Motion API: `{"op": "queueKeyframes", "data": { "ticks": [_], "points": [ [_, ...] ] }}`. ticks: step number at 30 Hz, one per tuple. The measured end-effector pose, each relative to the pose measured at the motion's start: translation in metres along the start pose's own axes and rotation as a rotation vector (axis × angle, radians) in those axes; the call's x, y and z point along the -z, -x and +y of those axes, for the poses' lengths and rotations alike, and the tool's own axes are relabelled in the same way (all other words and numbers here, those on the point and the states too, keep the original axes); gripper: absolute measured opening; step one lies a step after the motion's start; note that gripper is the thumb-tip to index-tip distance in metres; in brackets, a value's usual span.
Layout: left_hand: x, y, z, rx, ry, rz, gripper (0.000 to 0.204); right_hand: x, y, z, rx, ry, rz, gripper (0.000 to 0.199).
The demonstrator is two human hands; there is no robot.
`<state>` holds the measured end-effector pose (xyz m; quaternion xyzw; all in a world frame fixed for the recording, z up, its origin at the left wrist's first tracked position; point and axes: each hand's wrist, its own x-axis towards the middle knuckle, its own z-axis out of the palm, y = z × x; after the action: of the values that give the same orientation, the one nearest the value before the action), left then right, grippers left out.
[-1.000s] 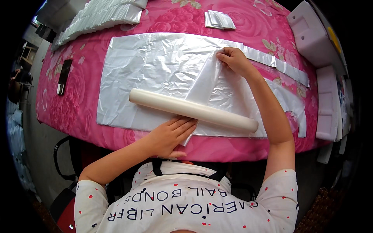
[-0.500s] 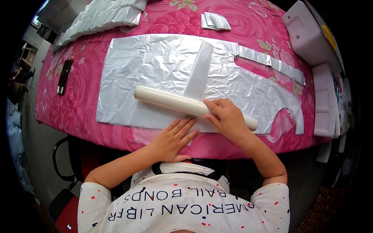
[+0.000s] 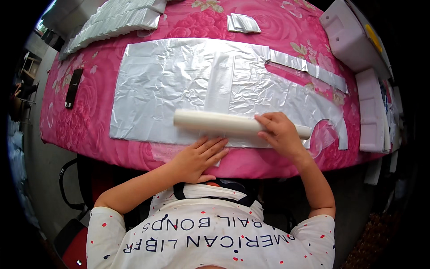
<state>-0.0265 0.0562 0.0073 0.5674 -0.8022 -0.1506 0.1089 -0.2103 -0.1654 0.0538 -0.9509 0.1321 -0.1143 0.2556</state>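
A flat plastic apron [image 3: 156,85], silvery white and creased, lies across the pink table, with its strap loops at the right. On it rests a narrow folded strip [image 3: 219,80] of pale plastic, running from the middle toward me. My right hand [image 3: 283,134] holds a long white tube [image 3: 215,123] near its right end, thumb on the near side and fingers over the top. The tube lies crosswise over the strip's near part. My left hand [image 3: 197,159] lies flat at the near edge of the apron, fingers stretched out, touching the strip's near end.
Rows of folded white packets [image 3: 116,20] fill the far left, and a small stack [image 3: 243,23] sits at the far middle. A dark phone-like object [image 3: 74,88] lies at the left. White foam boxes [image 3: 354,40] stand along the right edge. A chair [image 3: 71,237] is at the lower left.
My right hand has moved right with the tube, which now lies more level. The strip has straightened and shifted left. My left hand stays nearly in place.
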Motion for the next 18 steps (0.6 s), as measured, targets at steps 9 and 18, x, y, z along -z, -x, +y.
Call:
{"op": "queueKeyframes", "data": {
  "ticks": [9,18],
  "points": [
    [-0.008,0.003,0.014,0.045,-0.034,-0.005,0.071,-0.030,-0.074,0.005,0.136,0.107,0.155,0.040],
    [-0.009,0.018,0.000,-0.069,0.172,0.177,0.057,-0.023,-0.159,0.049,0.052,0.168,0.211,0.038]
  ]
}}
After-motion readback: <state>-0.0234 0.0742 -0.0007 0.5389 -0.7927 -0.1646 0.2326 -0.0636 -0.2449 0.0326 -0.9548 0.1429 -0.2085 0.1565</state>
